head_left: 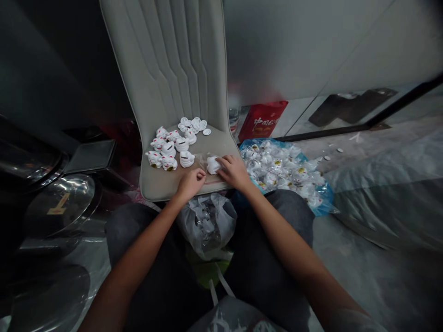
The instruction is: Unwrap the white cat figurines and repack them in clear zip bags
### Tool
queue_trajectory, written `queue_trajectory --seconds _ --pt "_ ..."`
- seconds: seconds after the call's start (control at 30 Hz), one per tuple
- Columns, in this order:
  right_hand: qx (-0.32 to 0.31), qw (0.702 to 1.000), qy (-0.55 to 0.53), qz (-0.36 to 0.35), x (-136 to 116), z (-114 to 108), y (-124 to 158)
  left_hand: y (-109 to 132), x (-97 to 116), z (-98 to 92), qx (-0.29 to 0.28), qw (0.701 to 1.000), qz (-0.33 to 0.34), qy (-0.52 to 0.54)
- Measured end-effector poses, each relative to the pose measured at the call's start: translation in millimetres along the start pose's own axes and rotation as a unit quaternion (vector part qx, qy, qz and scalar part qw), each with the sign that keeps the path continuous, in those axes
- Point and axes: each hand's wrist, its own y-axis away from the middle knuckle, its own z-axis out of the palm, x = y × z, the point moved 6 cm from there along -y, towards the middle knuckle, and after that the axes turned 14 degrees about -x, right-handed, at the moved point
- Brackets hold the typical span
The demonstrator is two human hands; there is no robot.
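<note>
On the front of the chair seat, my right hand (235, 172) has its fingers closed round a white cat figurine (212, 165). Thin clear plastic (202, 160) lies against the figurine's left side. Just left of it, my left hand (191, 184) is closed in a pinch, and what its fingertips hold is too small to make out. Several white cat figurines (168, 149) with red and gold details stand grouped on the left of the seat, some showing a dark slot. Behind them is a pile of round white discs (195, 123).
The beige chair (173, 60) faces me. Between my knees hangs a translucent bag (207, 221). On the floor at right, a blue bag (327, 196) holds many wrapped figurines (277, 166), near a red bag (262, 119). Shiny metal stools (62, 198) stand left.
</note>
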Motion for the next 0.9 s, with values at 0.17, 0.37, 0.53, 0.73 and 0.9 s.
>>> queue_trajectory --seconds 0.17,0.37,0.53,0.73,0.9 --pt "0.028 0.999 -0.011 0.041 -3 -2 -9 -8 -15 0.7 0.001 0.997 0.006 0.081" --pt "0.073 0.993 -0.074 0.049 -1 -5 -12 -11 -23 -2.9 0.0 0.985 -0.02 0.172" --pt "0.044 0.987 -0.144 -0.048 -14 -7 1 -12 -24 -4.8 -0.04 0.983 -0.038 0.177" --pt "-0.049 0.974 -0.2 -0.095 -39 12 5 -16 -21 -3.3 -0.082 0.987 -0.011 0.135" --pt "-0.039 0.98 -0.178 -0.084 -47 16 -3 -15 -19 -6.8 -0.078 0.986 -0.019 0.148"
